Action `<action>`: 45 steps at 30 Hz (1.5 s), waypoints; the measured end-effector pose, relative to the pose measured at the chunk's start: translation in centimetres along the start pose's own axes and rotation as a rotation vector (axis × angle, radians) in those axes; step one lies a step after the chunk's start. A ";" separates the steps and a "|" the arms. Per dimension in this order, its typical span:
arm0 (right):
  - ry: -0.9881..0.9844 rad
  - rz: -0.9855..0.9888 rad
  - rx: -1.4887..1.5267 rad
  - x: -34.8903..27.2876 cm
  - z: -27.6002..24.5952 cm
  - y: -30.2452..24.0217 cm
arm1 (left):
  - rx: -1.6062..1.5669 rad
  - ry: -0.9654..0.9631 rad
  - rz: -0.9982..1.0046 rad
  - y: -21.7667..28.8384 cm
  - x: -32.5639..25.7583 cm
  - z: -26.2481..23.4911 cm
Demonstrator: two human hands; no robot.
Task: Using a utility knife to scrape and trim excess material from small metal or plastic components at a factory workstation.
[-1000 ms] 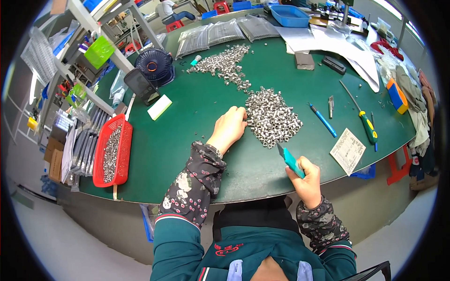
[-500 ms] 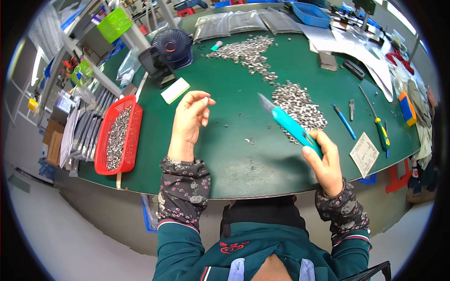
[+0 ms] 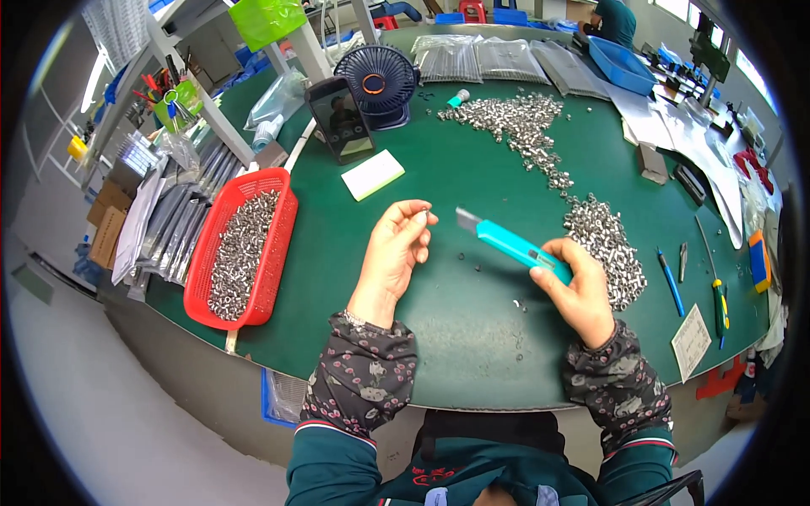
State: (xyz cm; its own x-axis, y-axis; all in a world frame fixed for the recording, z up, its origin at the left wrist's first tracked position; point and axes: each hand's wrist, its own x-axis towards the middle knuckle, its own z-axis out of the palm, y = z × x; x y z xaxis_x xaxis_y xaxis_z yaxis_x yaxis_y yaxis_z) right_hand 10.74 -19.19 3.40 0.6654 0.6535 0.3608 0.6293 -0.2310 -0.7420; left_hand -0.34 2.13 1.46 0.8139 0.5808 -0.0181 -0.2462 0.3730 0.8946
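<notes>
My right hand [image 3: 580, 291] is wrapped round a teal utility knife [image 3: 519, 247], its blade out and directed at my left hand. Thumb and index finger of my left hand [image 3: 395, 249] are pinched together on a small metal ring [image 3: 426, 211], mostly hidden by the fingertips. A short gap separates the blade tip from those fingers. Right of the knife lies a pile of small silvery metal rings [image 3: 603, 240]; a second, wider pile [image 3: 515, 122] spreads farther back. At the left edge of the green table [image 3: 472, 354] stands a red plastic basket [image 3: 283, 244] filled with similar rings.
A phone [image 3: 342, 122] stands before a dark blue fan [image 3: 375, 80], with a pale sticky pad [image 3: 372, 174] nearby. To the right lie a blue pen [image 3: 671, 281], a screwdriver [image 3: 719, 304] and a paper label [image 3: 692, 341]. Bagged parts [image 3: 506, 61] line the back; a person [image 3: 614, 23] sits beyond.
My two hands have come closer together, bringing the knife blade near the left fingertips. The whole view has shifted, so the table's contents appear farther right. Both grips stay the same.
</notes>
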 end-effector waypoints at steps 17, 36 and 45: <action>-0.167 0.012 0.089 0.1 -0.1 0.4 | 0.077 -0.129 0.026 -0.2 -0.3 0.5; -0.117 -0.065 -0.056 0.2 0.1 0.9 | 0.206 -0.148 0.076 -0.5 -0.5 0.4; -0.016 -0.151 -0.170 0.0 0.2 0.6 | 0.215 -0.158 0.035 -0.6 -0.4 0.2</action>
State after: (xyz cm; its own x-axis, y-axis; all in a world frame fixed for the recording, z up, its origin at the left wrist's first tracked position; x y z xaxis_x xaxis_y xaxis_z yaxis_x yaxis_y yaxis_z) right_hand 11.04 -19.19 2.89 0.5529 0.7010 0.4504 0.7806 -0.2468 -0.5742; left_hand -0.43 1.49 1.08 0.8830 0.4641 0.0697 -0.1723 0.1823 0.9680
